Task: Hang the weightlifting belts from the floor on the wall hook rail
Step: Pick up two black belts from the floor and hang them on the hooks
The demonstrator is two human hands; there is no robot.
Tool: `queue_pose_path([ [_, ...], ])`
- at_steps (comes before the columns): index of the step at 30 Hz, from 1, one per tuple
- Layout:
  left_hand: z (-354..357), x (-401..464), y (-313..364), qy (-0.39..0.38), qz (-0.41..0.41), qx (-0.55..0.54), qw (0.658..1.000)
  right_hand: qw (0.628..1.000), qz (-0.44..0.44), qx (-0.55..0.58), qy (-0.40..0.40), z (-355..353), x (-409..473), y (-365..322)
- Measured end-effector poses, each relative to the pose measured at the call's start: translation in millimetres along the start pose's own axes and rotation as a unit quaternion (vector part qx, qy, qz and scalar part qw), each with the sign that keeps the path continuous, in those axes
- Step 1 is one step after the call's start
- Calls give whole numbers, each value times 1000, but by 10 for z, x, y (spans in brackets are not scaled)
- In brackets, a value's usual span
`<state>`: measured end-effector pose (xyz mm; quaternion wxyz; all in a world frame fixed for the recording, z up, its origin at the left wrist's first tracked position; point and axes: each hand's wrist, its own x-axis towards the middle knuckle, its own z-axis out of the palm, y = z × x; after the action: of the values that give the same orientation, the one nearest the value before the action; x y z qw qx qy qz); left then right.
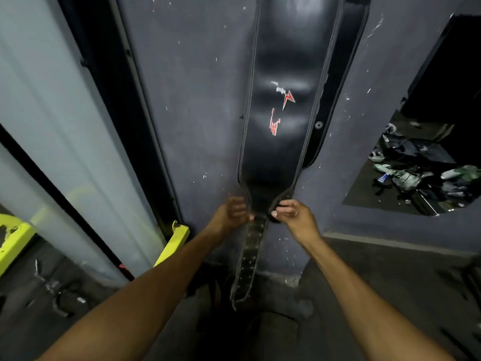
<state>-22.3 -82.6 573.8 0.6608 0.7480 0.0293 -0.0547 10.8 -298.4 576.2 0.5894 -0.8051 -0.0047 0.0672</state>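
My left hand (232, 210) and right hand (291, 212) pinch the wide black leather belt (281, 105) hanging above them. I should steady it, then release gently.

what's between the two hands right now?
In the head view, the narrow neck of the black belt, where it tapers into the studded strap, lies between the left hand and right hand. Both pinch its edges.

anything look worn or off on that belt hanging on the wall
Yes: the black belt has a red and white logo flaking off in patches. Both hands, left and right, grip its narrow lower end.
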Motion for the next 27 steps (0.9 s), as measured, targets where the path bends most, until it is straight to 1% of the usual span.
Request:
queue_pose_path([
  [2,-59,-86,-232,12,-20,10,1000,998,53,-25,22,46,-48,210],
  [4,-74,-168,-474,45,-51,-20,997,995,86,-41,29,80,-111,452],
  [6,-58,-249,-682,70,-80,-36,994,993,109,-49,19,123,-186,660],
  [10,-53,-439,-1097,97,-173,-46,979,988,139,-66,-7,218,-323,941],
  [14,-11,-533,-1423,129,-216,-56,966,984,157,-76,-30,320,-267,1138],
  [20,-21,-486,-1743,198,-274,-59,939,975,179,-81,-104,511,162,1408],
  [21,-21,-462,-1777,204,-272,-71,938,973,180,-83,-120,546,249,1439],
  [23,7,-400,-1841,191,-258,-66,945,968,181,-91,-151,615,414,1530],
  [24,13,-372,-1885,189,-265,-55,944,964,187,-93,-165,653,490,1590],
  [27,10,-289,-2054,217,-308,-50,925,947,209,-101,-222,792,690,1778],
])
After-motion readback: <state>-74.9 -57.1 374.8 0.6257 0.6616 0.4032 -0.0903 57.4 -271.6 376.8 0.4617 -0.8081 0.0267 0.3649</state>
